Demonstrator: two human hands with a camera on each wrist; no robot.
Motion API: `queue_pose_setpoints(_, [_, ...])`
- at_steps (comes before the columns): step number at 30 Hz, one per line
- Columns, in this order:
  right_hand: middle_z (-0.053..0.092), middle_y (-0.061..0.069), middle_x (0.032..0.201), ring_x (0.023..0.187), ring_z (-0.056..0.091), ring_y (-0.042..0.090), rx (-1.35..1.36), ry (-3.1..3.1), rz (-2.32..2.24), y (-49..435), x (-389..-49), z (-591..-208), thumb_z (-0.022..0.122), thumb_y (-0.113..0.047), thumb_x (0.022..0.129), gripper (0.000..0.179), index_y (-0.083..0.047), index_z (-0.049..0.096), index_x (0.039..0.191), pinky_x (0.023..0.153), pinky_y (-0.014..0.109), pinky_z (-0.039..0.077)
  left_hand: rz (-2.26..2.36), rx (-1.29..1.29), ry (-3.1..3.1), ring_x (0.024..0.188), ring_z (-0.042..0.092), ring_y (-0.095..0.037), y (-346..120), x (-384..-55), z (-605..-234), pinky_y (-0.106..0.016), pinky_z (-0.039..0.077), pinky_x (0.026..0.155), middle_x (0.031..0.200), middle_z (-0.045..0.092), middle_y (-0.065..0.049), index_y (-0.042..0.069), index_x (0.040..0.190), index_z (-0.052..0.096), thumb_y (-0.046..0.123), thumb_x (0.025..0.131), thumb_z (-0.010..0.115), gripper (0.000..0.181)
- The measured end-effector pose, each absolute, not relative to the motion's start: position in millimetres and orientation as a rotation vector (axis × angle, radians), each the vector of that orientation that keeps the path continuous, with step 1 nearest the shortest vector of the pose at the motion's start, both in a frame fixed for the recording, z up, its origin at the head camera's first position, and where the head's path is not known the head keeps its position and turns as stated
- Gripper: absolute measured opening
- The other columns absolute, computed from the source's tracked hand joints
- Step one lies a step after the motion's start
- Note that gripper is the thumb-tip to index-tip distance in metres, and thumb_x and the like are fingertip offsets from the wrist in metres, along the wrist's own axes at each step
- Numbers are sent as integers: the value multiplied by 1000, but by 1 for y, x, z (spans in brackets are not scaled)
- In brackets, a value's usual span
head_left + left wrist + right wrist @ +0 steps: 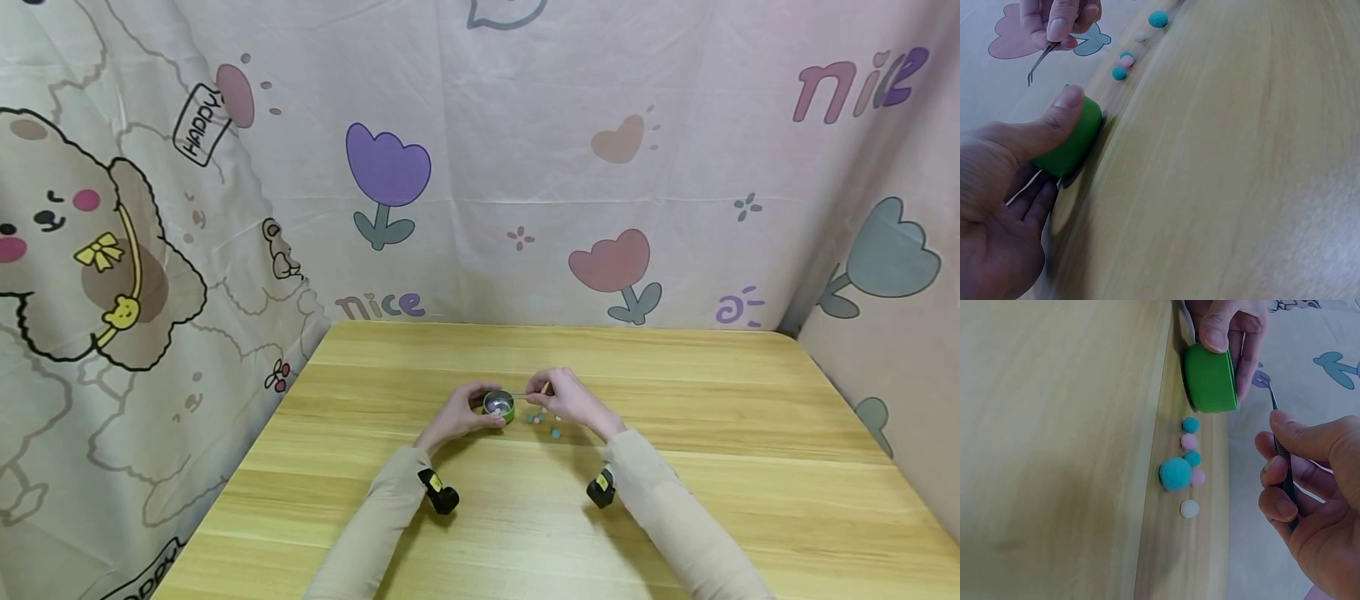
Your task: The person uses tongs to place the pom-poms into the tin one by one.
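Toward the worktop's far edge, a round, silvery-lined green cup is gripped by the left hand, bent-tipped dark metal tweezers by the right hand.

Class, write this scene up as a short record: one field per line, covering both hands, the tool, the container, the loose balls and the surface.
Left hand: holds green cup
Right hand: holds tweezers
Tweezer tips: nothing visible between them
Loose: three teal balls, two pink balls, one white ball
Surface: wood-patterned table
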State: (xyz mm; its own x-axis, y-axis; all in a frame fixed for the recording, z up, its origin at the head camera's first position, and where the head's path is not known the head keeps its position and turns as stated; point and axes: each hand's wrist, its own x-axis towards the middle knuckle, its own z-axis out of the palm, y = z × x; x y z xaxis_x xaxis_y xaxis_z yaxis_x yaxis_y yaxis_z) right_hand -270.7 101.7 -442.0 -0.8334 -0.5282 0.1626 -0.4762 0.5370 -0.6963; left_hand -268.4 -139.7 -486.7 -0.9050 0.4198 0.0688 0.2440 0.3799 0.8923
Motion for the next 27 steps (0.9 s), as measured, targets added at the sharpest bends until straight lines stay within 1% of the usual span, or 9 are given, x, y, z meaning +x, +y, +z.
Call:
queue_pose_setpoints(5, [73,14,86,63,62,12,-894,2714,-1178,108,-269,-443,66,-6,95,8,-1,73,94,56,17,48,1557,595,2465,121,63,-36,-140,-269,-488,-46,50,109,131,65,-23,-4,135,56,6,80,83,62])
queue_pose_setpoints(8, [74,14,84,62,59,9,-903,2735,-1167,112,-267,-445,66,-5,95,8,-1,72,92,54,17,48,1563,598,2461,121,62,-37,-140,-269,-488,-47,50,110,132,64,-23,-4,135,56,6,80,83,62])
queue_pose_setpoints(13, [73,14,82,61,61,14,-885,2738,-1177,120,-265,-449,67,-4,94,7,0,72,90,53,16,46,1566,610,2457,122,62,-40,-140,-268,-488,-51,49,110,131,64,-25,-5,135,56,6,80,83,62])
queue_pose_setpoints(23, [74,15,85,68,65,24,-805,2744,-1202,135,-259,-455,69,-5,93,7,1,73,93,55,16,48,1557,589,2465,120,63,-35,-140,-270,-489,-46,50,109,131,65,-22,-3,135,56,6,79,84,63])
queue_pose_setpoints(27, [74,12,84,69,64,19,-799,2773,-1187,141,-259,-458,69,-5,93,6,-1,74,92,57,17,48,1556,608,2472,120,63,-36,-140,-269,-489,-46,51,108,131,64,-23,-4,135,56,6,79,84,63])
